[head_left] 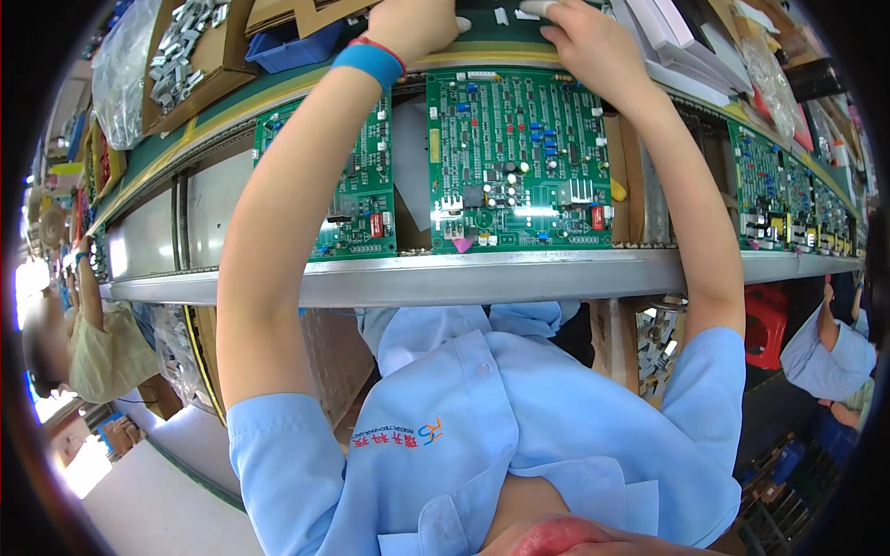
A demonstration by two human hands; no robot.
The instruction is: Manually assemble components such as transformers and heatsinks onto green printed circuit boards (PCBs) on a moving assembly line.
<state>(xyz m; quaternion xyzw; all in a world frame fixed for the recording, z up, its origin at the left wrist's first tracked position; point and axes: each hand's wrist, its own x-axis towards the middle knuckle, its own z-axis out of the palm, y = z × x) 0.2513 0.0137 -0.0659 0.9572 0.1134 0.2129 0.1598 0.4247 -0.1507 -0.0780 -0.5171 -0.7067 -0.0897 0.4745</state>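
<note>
Between our left hand (413, 23) and our right hand (598, 51), on the green mat (501, 35): we see one small white piece (501, 16), which lies apart from the fingers.
Left hand's state: the upper edge of the view cuts it; its fingers look bent inward, and we cannot tell if they hold something.
Right hand's state: its fingers are half bent, with a narrow gap beside the thumb. Something white is at one fingertip; whether it is a cover or a held part, we cannot tell.
Middle circuit board (519, 153): it lies nearer to our body than both hands, between our forearms, with components facing up. Its far right corner is just beside the right hand; contact we cannot confirm.
Step in hand: we judge it is handling of small parts at the mat, beyond the board.
Next move: in our opinion, it calls for a precise pinch, and for forearms kept above the components.
Left circuit board (371, 185): it is nearer to us than the left hand, partly hidden by that forearm.
Left of the left hand: we find a blue bin (292, 51), and farther, metal parts (190, 51) in a carton (232, 56).
</note>
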